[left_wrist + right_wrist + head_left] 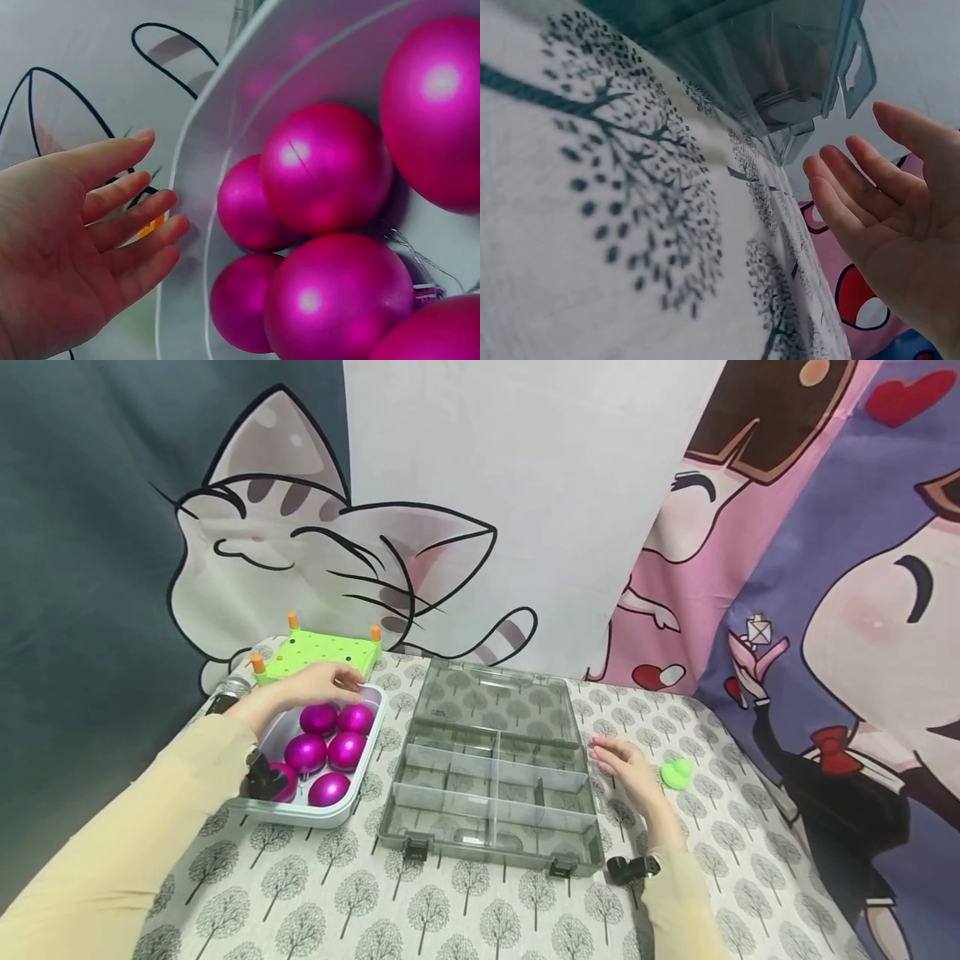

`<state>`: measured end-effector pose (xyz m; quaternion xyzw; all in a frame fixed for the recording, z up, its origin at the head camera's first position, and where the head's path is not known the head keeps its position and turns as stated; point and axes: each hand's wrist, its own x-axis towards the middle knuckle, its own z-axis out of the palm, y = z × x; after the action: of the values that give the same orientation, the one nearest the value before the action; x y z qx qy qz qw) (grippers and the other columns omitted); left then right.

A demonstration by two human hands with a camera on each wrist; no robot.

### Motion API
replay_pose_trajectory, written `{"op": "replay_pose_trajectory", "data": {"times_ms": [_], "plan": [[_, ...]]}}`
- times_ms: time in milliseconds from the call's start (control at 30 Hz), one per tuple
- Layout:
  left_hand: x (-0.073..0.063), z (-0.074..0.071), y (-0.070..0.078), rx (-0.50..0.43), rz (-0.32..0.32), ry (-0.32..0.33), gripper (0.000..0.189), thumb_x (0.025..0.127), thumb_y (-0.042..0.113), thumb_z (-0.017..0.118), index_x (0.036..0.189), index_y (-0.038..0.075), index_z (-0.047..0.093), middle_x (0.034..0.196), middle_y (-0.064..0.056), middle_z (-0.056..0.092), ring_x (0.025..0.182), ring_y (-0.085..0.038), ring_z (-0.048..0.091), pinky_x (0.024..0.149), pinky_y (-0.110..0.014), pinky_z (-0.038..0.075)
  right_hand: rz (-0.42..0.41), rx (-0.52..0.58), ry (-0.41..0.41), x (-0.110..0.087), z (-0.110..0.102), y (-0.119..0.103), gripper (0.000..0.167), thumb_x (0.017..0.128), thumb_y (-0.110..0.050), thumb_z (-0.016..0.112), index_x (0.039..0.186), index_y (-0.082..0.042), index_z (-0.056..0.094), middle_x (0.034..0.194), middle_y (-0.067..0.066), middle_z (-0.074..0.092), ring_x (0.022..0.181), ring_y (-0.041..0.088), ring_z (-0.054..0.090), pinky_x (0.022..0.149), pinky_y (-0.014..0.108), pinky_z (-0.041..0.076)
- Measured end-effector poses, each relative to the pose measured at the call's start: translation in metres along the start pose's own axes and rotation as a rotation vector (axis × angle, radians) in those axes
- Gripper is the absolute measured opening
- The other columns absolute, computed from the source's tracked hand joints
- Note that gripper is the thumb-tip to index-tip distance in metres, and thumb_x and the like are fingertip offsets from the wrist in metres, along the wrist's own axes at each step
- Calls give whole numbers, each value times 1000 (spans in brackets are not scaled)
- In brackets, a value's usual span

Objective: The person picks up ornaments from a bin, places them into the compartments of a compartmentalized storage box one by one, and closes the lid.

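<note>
My left hand (324, 682) hovers over the far side of a pale plastic tub (330, 816), its fingers relaxed and holding nothing. Several shiny magenta Christmas balls (306, 752) lie in that tub; the left wrist view shows a ball (327, 169) with a thin scratch. A grey see-through compartment box (495, 793) stands in the middle with its lid (498, 702) laid back. Beside the right edge of this box is my right hand (630, 770), fingers loosely extended and nothing in them. The right wrist view shows the hand (900, 217) apart from the box's side.
Behind the tub stands a bright green pegged board (322, 653) with orange posts. A small green rubber duck (677, 773) sits right of my right hand. A dark bottle-like object with a silvery top (234, 687) is left of the tub. Printed curtains hang behind the table.
</note>
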<state>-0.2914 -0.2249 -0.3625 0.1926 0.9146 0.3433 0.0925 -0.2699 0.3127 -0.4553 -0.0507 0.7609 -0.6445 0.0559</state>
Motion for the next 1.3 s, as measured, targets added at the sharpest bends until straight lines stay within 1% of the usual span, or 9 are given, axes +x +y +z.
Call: {"op": "replay_pose_trajectory", "data": {"times_ms": [100,200,333,400,500,567,667,967,1300], "plan": [[1,4,-1,6,-21,-29,52,88,20,70,127,-11,55,125,-30,61,117,-44,58,105,-56,43,33,54,-18,-3,-1,4,52,99,-10,55,137,19,37,109,-10,66,99,-3,64,94,15,51],[2,6,-2,28,-45,-51,56,86,21,72,128,-12,53,128,-31,59,117,-45,58,106,-57,42,63,65,-51,-6,-3,8,53,100,-11,54,139,19,35,106,-16,66,99,-4,64,94,14,50],[5,9,-1,66,-65,-64,59,85,22,73,129,-12,53,129,-31,58,118,-45,57,106,-57,42,67,60,-74,-6,-4,12,52,100,-9,53,139,20,34,108,-15,64,99,-3,63,92,14,51],[6,9,0,93,-68,-69,59,84,22,74,128,-12,53,128,-31,58,118,-46,56,106,-57,41,66,47,-87,-6,-4,13,53,99,-9,53,138,21,34,115,-9,61,100,-3,62,93,14,51],[6,9,0,121,-75,-82,61,82,21,76,128,-12,54,127,-32,58,119,-47,54,107,-59,40,82,-2,-99,-5,-4,14,53,99,-10,53,139,20,34,130,10,56,100,-5,61,93,13,50],[6,9,0,136,-76,-94,62,81,21,76,128,-13,54,127,-33,58,120,-48,54,107,-60,39,92,-36,-120,-5,-4,14,55,100,-12,53,140,19,33,140,24,47,100,-7,60,93,13,50],[7,10,0,152,-82,-100,62,81,21,77,128,-13,54,126,-32,58,120,-48,54,107,-60,39,109,-53,-136,-4,-3,14,56,100,-14,53,142,17,33,148,32,34,100,-9,59,94,13,49],[12,11,-2,215,-56,-116,62,77,20,80,125,-12,56,124,-31,61,116,-47,56,104,-60,41,123,-67,-152,-4,-2,12,57,100,-16,53,144,14,33,151,31,33,107,-1,59,97,14,48],[13,14,-2,221,-45,-147,58,76,18,80,122,-11,60,124,-29,62,119,-49,54,105,-62,39,110,-25,-157,-4,-2,12,57,100,-13,53,144,14,30,143,23,48,102,-6,61,95,13,49]]}}
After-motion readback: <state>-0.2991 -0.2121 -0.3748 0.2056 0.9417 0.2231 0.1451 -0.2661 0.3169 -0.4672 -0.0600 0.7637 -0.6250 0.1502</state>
